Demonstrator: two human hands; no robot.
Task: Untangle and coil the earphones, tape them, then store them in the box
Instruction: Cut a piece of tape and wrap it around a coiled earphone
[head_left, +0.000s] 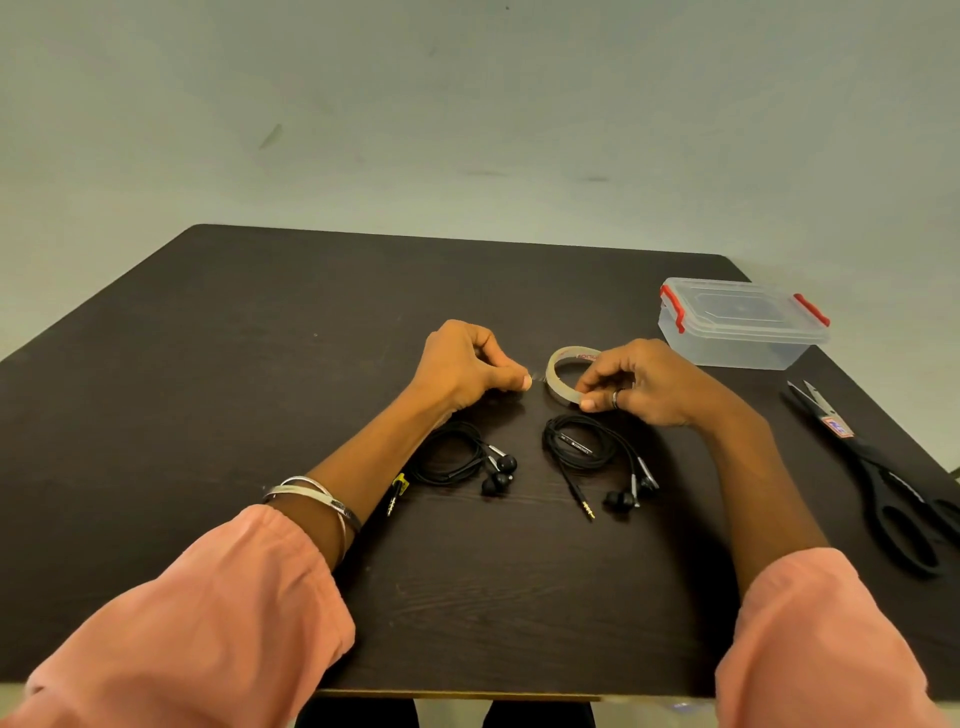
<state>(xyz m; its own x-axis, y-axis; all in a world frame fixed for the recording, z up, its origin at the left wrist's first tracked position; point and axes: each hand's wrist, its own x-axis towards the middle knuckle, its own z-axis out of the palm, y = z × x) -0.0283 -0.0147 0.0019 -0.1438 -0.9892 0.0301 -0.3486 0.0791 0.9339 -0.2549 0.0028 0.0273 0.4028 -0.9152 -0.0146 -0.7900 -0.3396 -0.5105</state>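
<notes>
1. Progress: 2 sets of earphones lie coiled on the table (208, 364), near the person. The left set (460, 462) and the right set (587, 449) both look untangled and looped, so I judge that stage done.
2. No tape shows on either coil, so taping is the step in hand, and storing is left.
3. The tape roll (560, 375) stands on edge just beyond the right coil, between the 2 hands.
4. The left hand (462, 371) is curled palm down, thumb and forefinger pinched together right beside the roll. A faint clear strip seems to run from that pinch to the roll, so its grip is closed on what I take to be the tape end; the strip is too thin to be sure.
5. The right hand (644, 384) steadies the roll, fingers bent around its near right edge, a ring on 1 finger. Its grip is closed lightly on the roll.
6. Both forearms reach forward over the coils, pink sleeves pushed back, bangles (317, 499) on the left wrist.
7. The box (737, 325), clear with red clips, sits at the far right with its lid on; it needs opening before storing.
8. The scissors (878, 478) lie untouched at the right edge, blades slightly apart.
</notes>
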